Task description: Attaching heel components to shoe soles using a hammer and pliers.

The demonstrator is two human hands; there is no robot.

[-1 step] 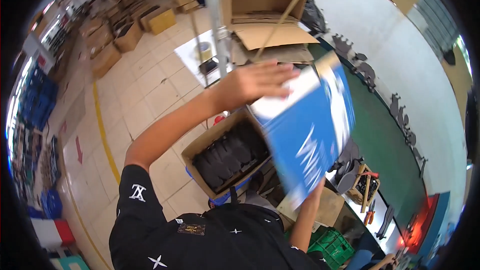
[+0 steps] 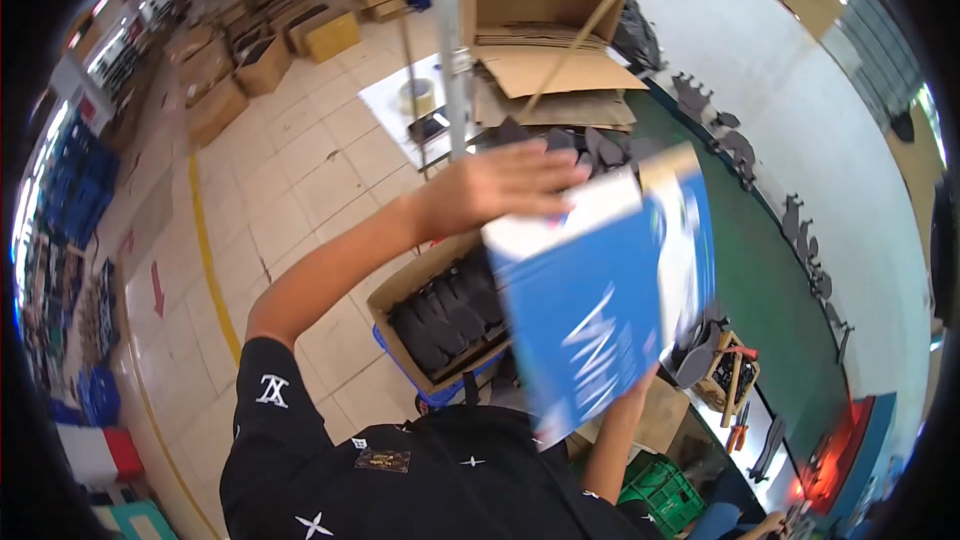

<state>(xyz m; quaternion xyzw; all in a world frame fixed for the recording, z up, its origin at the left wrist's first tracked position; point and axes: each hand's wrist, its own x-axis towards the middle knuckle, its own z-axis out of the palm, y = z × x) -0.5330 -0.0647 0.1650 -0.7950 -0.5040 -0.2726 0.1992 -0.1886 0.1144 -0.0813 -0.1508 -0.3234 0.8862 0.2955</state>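
A blue and white carton (image 2: 575,305) is held up in front of me, tilted, and partly smeared by motion. My left hand (image 2: 505,185) lies across its white upper end with fingers stretched out flat. Low on the carton's right side, my right hand (image 2: 632,402) grips the edge; most of its fingers are hidden behind the carton. Below my left forearm stands an open brown cardboard box (image 2: 400,292) packed with rows of dark grey plate-like parts (image 2: 445,315). More dark flat parts (image 2: 600,148) show just beyond the carton's upper end.
A green work surface (image 2: 770,270) runs along the wall, with dark parts along its far edge. A tray with a hammer (image 2: 735,380), pliers (image 2: 738,432), a green crate (image 2: 662,490) and another person's hand (image 2: 770,524) are lower right. A large open box (image 2: 545,25) and metal post (image 2: 447,50) stand ahead.
The carton has shifted slightly left and turned more upright, with both hands still on it. The dark parts beyond its upper end now show.
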